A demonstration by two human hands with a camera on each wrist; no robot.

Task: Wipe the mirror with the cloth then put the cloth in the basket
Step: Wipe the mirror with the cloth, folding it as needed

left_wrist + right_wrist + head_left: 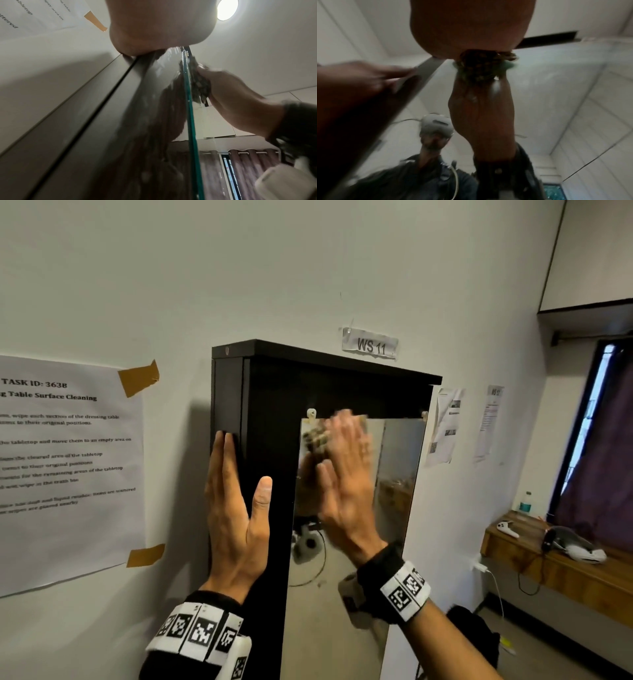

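- Two wrists sit nearest in the head view, each wearing one black band with white coded squares.
- The left hand (236,522) lies flat with straight, spread fingers against the left edge of the one dark cabinet (263,392); the thumb stands apart on the front panel. It holds nothing.
- The right hand (346,487), blurred, presses flat with straight fingers on the upper left corner of the one mirror (394,474), the one cloth (199,86) trapped between palm and glass.
- The cloth is a dark, mottled wad; in the left wrist view it is squeezed against the mirror's green glass edge, just under the fingers.
- Two small pale clips hold the mirror's top edge, one at each top corner.
- The mirror reflects one person wearing a pale headset.
- On the wall (171,285): one taped task sheet (65,467) left of the cabinet, one "WS 11" label (370,344) above its top right corner, two more papers to its right.
- Farthest, at the right, one wooden ledge (561,573) carries one bottle (525,502).
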